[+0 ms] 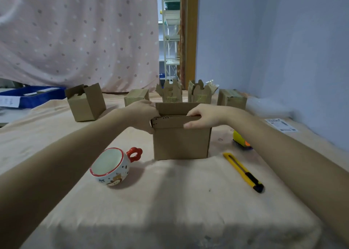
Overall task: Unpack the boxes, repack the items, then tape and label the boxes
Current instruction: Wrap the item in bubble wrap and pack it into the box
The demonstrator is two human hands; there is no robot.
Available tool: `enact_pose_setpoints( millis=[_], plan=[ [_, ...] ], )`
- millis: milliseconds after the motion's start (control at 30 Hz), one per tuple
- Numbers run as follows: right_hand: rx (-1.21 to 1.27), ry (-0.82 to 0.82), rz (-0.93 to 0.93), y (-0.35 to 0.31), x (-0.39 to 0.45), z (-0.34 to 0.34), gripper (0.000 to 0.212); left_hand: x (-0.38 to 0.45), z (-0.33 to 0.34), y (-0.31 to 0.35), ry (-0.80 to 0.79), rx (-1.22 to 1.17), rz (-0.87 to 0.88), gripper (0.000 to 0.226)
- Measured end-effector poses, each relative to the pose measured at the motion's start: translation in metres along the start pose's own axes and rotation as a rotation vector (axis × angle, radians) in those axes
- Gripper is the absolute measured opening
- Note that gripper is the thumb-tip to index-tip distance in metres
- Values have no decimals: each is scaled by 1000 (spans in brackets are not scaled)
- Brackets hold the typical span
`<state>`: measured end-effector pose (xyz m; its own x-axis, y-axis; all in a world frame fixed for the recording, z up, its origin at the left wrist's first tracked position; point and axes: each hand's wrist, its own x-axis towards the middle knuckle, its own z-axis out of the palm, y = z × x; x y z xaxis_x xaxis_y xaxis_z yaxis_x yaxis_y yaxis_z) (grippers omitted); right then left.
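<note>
Box: a cardboard box [181,143] stood mid-worktop, top flaps partly folded.
Left hand [143,114]: fingers curled round the box's upper left corner.
Right hand [205,115]: fingers pinched the near flap, thumb on its front.
Mug [111,166]: left of the box, apart.
Utility knife [243,172]: toward the worktop's right edge.

A pink curtain [79,35] with pale and grey dots fills the upper left of the frame. A plain blue-grey wall [273,41] fills the upper right. Between them, at top centre, a wooden door frame [190,35] stands beside a white shelving rack [171,41] holding green items. At the far left edge sits a blue bin [35,95] with white papers.
</note>
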<state>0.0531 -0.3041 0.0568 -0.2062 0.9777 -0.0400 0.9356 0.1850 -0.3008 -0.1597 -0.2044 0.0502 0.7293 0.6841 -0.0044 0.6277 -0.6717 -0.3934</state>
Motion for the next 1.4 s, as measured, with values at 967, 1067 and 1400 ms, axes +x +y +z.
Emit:
enact_pose_setpoints(
  millis=[967,1067,1400],
  plan=[
    [-326,447,534,95,-130,6,34,39,-72,209,420,-208,-28,34],
    [-335,407,636,134,-154,3,37,69,-75,240,340,-166,12,36],
    [-335,356,773,277,-128,-20,42,219,-86,286,289,-253,52,32]
  ],
)
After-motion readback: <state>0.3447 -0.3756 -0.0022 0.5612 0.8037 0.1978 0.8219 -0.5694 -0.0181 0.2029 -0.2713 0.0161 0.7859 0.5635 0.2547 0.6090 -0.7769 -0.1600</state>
